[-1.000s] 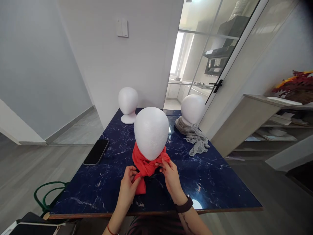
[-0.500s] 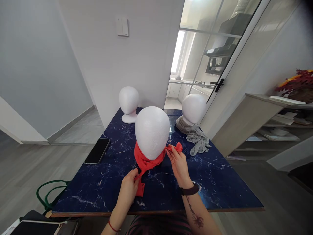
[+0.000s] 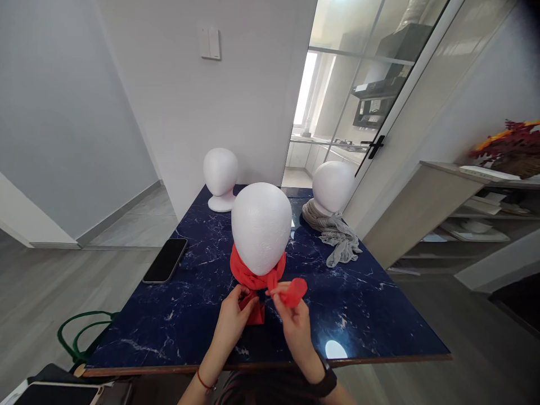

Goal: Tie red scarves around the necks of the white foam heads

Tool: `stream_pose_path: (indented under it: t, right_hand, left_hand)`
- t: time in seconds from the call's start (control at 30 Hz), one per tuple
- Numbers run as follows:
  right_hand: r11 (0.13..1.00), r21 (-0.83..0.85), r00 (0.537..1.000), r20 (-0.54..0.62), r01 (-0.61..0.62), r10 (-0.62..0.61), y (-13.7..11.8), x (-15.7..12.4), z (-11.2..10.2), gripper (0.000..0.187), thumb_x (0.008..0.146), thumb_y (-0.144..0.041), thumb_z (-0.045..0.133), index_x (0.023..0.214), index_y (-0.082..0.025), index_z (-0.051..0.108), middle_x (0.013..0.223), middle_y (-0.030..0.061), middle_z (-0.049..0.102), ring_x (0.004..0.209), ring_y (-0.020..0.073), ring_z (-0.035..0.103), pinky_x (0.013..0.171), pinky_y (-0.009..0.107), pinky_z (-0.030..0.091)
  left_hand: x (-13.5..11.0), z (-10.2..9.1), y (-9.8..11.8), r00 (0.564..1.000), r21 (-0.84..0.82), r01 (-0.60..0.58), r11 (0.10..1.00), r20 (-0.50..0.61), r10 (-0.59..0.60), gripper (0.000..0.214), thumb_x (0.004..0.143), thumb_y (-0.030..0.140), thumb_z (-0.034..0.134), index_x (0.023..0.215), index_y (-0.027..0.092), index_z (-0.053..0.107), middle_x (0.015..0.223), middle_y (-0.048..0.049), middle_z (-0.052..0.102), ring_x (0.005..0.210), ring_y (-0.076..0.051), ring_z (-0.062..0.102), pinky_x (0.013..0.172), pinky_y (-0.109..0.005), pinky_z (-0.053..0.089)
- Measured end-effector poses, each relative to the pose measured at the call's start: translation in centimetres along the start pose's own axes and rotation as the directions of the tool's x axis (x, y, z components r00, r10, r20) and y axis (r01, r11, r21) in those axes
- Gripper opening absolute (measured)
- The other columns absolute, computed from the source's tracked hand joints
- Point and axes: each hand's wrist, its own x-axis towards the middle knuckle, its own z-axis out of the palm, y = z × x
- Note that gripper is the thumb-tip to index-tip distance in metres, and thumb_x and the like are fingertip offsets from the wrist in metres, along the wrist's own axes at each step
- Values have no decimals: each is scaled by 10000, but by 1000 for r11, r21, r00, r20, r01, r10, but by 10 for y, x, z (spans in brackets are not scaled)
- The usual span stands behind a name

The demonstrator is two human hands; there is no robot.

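A white foam mannequin head [image 3: 261, 225] stands near the middle of the table. Around its neck lies a red scarf [image 3: 250, 277], both of its ends coming forward. My left hand [image 3: 233, 316] pinches one end just in front of the neck, and a flap of that end hangs below the fingers. Slightly to the right, my right hand [image 3: 293, 320] grips the other end, whose loose tip sticks up past the fingers. The two hands are close together but apart. The head's base is hidden by the scarf.
A second foam head [image 3: 220, 173] stands at the back left of the dark blue marbled table [image 3: 189, 326]. At the back right, another foam head [image 3: 333, 185] has a grey scarf [image 3: 337, 236] around its neck. A phone [image 3: 165, 260] lies at the left edge.
My right hand has brought its scarf end from the neck's right side forward and inward. My left hand has moved up and right, nearer the neck, still with its end.
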Motion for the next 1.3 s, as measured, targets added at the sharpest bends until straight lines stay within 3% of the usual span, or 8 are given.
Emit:
stream_pose_path:
  t: [0.17,0.23,0.37,0.47,0.63,0.73,1.0,1.3]
  right_hand:
    - [914,-357,909,416,192,-28,15,-25,-16,377,834,-64,445,1109,-243,630,1118,82,585,996,182,596,872,312,499]
    - [867,-435,893,450,245,-26,18,-24,-28,504,818,-23,380,1202,-273,589,1217,82,570,1079,198,576,928,354,480]
    - [915,-401,987,157,49,15,12,-5,-39,314,901,-175,392,1120,-209,614,1088,95,653,971,195,634,842,315,511]
    - [944,-290,986,11,-158,168,4,16,-29,293,910,-382,455,918,-166,653,838,73,693,741,177,652,655,248,494]
    - [914,-335,960,73,-231,269,11,36,-3,436,776,-510,616,540,-147,563,502,-15,517,491,99,429,482,224,290]
    - [924,-204,930,111,-323,350,21,42,0,443,722,-504,665,503,-140,537,469,-34,445,478,80,345,469,225,235]
    - [862,328,921,93,-388,379,24,64,-4,343,751,-495,653,737,-152,664,655,10,599,605,119,509,595,239,402]
    - [859,412,927,-80,-304,366,22,69,-6,301,727,-474,663,769,-177,632,822,26,634,746,136,562,715,248,473]
  left_hand:
    - [5,4,-1,991,155,20,988,-133,1,146,789,321,543,815,197,614,813,-59,658,825,-246,580,745,-345,423]
    - [5,4,-1,984,242,9,970,-176,35,161,791,341,548,807,203,628,823,-63,659,853,-262,562,767,-364,409]
    - [5,7,0,984,173,28,985,-177,3,166,797,339,538,705,202,557,705,-25,620,689,-204,565,657,-304,403]
    - [6,10,-1,981,77,49,996,-189,-34,180,789,343,546,679,205,513,628,8,580,578,-164,542,577,-268,385]
    - [9,12,-7,985,-71,30,997,-166,-41,122,774,296,545,797,187,595,769,-28,662,686,-179,615,658,-280,449]
    - [10,11,-10,985,-129,28,991,-167,-50,153,780,306,536,821,181,614,794,-44,679,711,-188,629,685,-292,467]
    - [8,11,-15,987,35,20,999,-159,-14,156,762,205,491,761,185,646,785,-55,683,722,-189,635,697,-291,466]
    - [6,5,-13,992,177,32,984,-129,-9,229,758,187,467,851,196,676,792,-58,689,714,-201,632,696,-310,447]
